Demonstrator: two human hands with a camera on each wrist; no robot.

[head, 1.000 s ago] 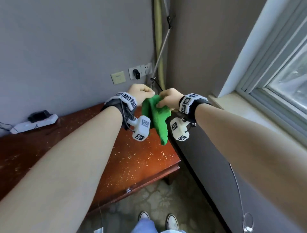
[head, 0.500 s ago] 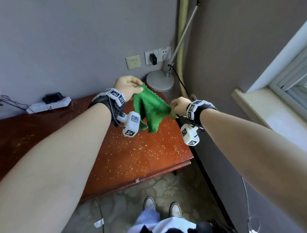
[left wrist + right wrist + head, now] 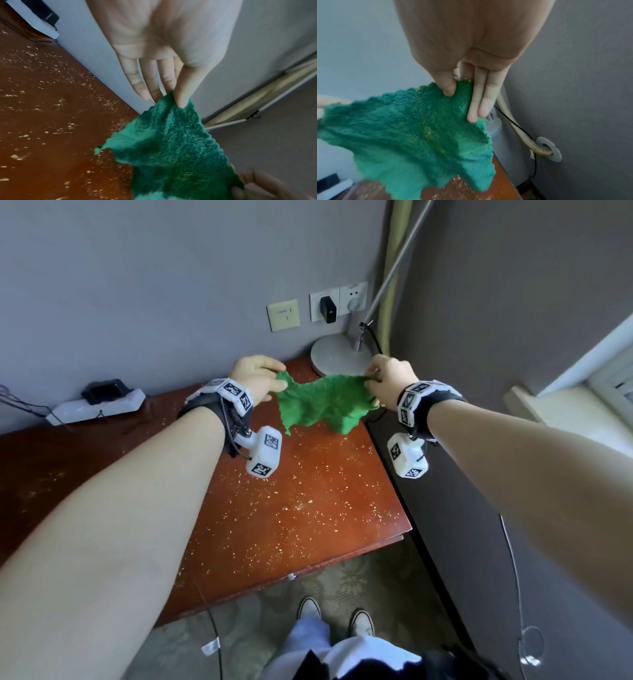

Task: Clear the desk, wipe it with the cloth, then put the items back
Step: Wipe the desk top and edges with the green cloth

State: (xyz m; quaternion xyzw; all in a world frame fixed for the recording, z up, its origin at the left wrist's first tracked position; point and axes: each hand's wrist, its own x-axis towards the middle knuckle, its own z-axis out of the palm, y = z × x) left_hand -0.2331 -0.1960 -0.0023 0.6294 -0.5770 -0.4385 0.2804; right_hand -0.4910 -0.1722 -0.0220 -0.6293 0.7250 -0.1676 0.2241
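A green cloth [image 3: 322, 404] hangs spread out in the air above the far right corner of the red-brown desk [image 3: 291, 508]. My left hand [image 3: 260, 378] pinches its left corner between thumb and fingers. The same pinch shows in the left wrist view, thumb [image 3: 181, 97] on the cloth [image 3: 171, 148]. My right hand [image 3: 387, 380] pinches the right corner; in the right wrist view the thumb [image 3: 448, 88] presses the cloth [image 3: 412, 132] against the fingers. Pale crumbs speckle the desk top.
A lamp's round grey base [image 3: 339, 354] stands at the desk's far right corner, its pole leaning up right. A white power strip [image 3: 96, 405] with a black plug lies at the back left. Wall sockets [image 3: 337, 302] sit behind. A dark cabinet [image 3: 462, 525] borders the desk's right edge.
My hands have drawn apart, pulling the bunched cloth open and flat between them. They now hold it lower and farther forward over the desk corner, near the lamp base.
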